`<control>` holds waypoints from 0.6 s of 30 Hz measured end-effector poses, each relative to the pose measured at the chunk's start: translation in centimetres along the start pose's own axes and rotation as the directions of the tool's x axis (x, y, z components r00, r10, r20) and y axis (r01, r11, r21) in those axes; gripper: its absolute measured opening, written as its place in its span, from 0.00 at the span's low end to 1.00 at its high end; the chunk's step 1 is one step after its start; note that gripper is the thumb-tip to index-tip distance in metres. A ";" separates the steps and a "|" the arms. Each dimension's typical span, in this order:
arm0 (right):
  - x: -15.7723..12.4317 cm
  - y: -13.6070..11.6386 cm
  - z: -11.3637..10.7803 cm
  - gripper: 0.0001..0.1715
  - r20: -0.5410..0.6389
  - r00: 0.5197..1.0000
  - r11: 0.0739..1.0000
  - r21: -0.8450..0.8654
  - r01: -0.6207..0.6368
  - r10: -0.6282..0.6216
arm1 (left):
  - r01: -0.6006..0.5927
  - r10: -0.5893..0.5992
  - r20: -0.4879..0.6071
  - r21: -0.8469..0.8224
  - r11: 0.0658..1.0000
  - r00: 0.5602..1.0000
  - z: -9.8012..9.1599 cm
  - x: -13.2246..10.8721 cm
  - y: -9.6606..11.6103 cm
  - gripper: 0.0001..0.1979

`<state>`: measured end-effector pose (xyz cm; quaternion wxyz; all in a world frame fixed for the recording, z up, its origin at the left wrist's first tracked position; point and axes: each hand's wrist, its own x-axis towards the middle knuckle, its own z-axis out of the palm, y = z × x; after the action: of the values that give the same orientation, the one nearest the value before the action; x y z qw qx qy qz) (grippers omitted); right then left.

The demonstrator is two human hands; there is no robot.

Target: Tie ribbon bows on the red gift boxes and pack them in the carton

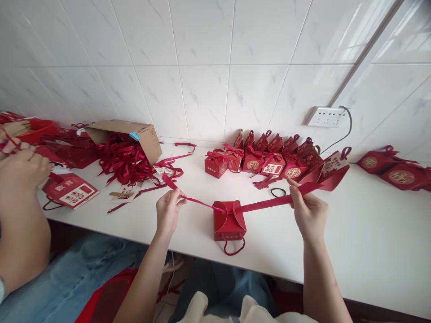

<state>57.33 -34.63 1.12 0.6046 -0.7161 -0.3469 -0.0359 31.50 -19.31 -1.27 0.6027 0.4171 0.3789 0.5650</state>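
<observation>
A small red gift box stands on the white table in front of me, its rounded top flaps folded together and a dark red cord handle hanging at its front. A red ribbon passes through the top of the box and stretches out to both sides. My left hand pinches the ribbon's left end, with a short tail sticking up past the fingers. On the other side, my right hand grips the wider right end between thumb and fingers. Both hands are raised beside the box, apart from it.
Red boxes with bows line the wall at the back. More boxes lie far right. A cardboard carton spills red ribbons. At left, a co-worker's hands are busy near a red bag. A socket is on the wall.
</observation>
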 end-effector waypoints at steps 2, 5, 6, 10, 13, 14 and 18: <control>-0.4 0.6 -0.6 0.28 -0.043 0.998 0.999 -0.001 -0.053 0.053 | -0.049 0.050 -0.009 0.135 0.990 0.999 -0.4 -0.2 -0.5 0.12; -1.0 1.3 -1.4 0.27 -0.076 0.995 0.998 0.007 -0.069 0.070 | -0.152 0.159 0.013 0.385 0.910 0.987 -0.8 -0.6 -1.0 0.14; -1.1 1.4 -1.5 0.27 -0.079 0.994 0.997 0.007 -0.071 0.071 | -0.191 0.202 0.021 0.436 0.879 0.979 -0.9 -0.7 -1.2 0.14; -1.5 2.0 -1.6 0.27 -0.070 0.992 0.994 -0.019 -0.109 0.108 | -0.274 0.317 -0.013 0.467 0.841 0.948 -0.8 -1.0 -2.0 0.11; -1.6 2.2 -1.5 0.27 -0.071 0.986 0.987 -0.047 -0.152 0.149 | -0.251 0.310 -0.052 0.470 0.846 0.949 -0.9 -1.1 -2.6 0.11; -1.6 2.3 -1.5 0.27 -0.073 0.984 0.984 -0.055 -0.168 0.163 | -0.243 0.305 -0.056 0.477 0.845 0.951 -1.0 -1.1 -2.8 0.11; -1.7 2.7 -1.6 0.26 -0.077 0.972 0.972 -0.065 -0.226 0.220 | -0.210 0.276 -0.059 0.505 0.837 0.959 -1.6 -1.6 -3.6 0.12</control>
<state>58.08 -36.93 -1.58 0.5896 -0.7707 -0.2416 -0.0052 31.19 -20.79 -5.22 0.3734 0.5643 0.4926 0.5472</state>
